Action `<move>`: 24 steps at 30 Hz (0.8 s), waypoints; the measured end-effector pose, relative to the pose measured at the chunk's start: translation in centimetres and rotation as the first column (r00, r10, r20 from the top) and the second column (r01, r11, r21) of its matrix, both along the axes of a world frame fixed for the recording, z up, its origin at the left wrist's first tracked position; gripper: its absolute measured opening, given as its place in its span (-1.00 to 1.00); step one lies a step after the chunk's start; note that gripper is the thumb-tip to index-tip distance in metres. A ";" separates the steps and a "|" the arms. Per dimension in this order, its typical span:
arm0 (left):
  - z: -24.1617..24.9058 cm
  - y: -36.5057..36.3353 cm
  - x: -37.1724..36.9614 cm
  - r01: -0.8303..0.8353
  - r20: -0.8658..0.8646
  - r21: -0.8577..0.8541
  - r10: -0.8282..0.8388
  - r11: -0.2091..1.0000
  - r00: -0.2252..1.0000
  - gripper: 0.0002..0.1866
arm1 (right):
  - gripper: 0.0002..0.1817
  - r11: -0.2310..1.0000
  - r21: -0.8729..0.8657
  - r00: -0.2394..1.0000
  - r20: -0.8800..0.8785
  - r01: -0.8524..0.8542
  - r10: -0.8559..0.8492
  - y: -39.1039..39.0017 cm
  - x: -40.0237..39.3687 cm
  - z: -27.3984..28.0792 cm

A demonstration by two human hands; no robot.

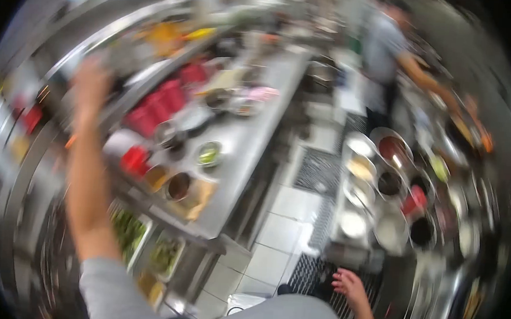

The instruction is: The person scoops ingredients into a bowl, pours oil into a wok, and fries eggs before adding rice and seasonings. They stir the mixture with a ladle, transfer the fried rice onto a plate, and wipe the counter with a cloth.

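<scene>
My left hand point(92, 86) is stretched up and forward at the left, by the raised shelf point(173, 59) over the steel counter. Motion smears its fingers, so what it holds, if anything, cannot be made out. Low in the view, my right hand point(350, 287) hangs over the dark floor mat, in front of the row of pots. Its fingers are loosely apart, with nothing seen in them. Nearest to my left arm on the counter are a red container point(136, 160) and a bowl of dark sauce point(179, 186). A bowl of something green point(209, 154) stands farther right.
Several red containers point(162, 101) line the back of the steel counter point(248, 141). Trays of greens point(127, 230) sit below its near end. Across the tiled aisle point(277, 229), pots of sauces and liquids point(393, 151) crowd the right side. Another person point(384, 56) reaches over the cooking line there.
</scene>
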State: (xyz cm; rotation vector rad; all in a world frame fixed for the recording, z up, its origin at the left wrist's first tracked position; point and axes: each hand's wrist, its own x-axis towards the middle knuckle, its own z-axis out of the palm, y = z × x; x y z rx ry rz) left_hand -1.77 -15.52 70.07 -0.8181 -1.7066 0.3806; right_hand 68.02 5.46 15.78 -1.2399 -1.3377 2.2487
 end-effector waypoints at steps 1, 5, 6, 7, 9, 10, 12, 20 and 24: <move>0.9 -1.4 -4.1 -0.017 0.097 -0.086 0.025 0.996 0.995 -0.59 | -0.51 0.997 0.010 0.989 0.120 0.083 -0.084 -1.3 3.4 -2.2; -2.6 -3.0 -16.1 0.392 0.398 0.132 -0.411 0.911 0.820 -0.41 | -0.55 0.942 0.140 0.771 0.545 0.306 -0.331 -9.5 15.7 -14.7; -5.0 -0.8 -16.0 0.523 0.427 0.218 -0.563 0.824 0.708 -0.36 | -0.41 0.937 0.170 0.637 0.695 0.305 -0.334 -12.6 17.3 -18.0; -7.4 1.1 -10.3 0.616 0.440 0.284 -0.671 0.735 0.597 -0.37 | -0.38 0.948 -0.132 0.695 0.710 0.290 -0.114 -13.6 17.5 -16.2; -15.2 7.7 10.2 0.768 0.584 0.340 -0.762 0.542 0.280 -0.39 | -0.41 0.878 -0.244 0.732 0.662 0.413 -0.161 -15.8 17.2 -14.6; -19.6 10.6 19.2 0.827 0.700 0.334 -0.707 0.452 0.104 -0.40 | -0.46 0.923 -0.223 0.708 0.703 0.313 -0.070 -14.4 18.2 -10.0; -26.2 16.2 40.2 0.767 0.900 0.415 -0.098 0.490 -0.424 -0.42 | -0.57 0.985 0.169 0.876 0.479 -0.026 -0.059 -11.3 23.7 -6.5; -61.2 27.0 76.4 0.779 0.023 -0.033 0.780 0.626 -0.626 -0.58 | -0.39 0.673 0.723 -0.273 0.623 -0.154 -0.733 -4.0 47.1 20.0; -78.7 29.3 87.8 0.716 -0.196 -0.116 0.691 0.689 -0.696 -0.57 | -0.34 0.792 0.603 -0.225 0.789 0.098 -0.572 -3.5 53.2 17.5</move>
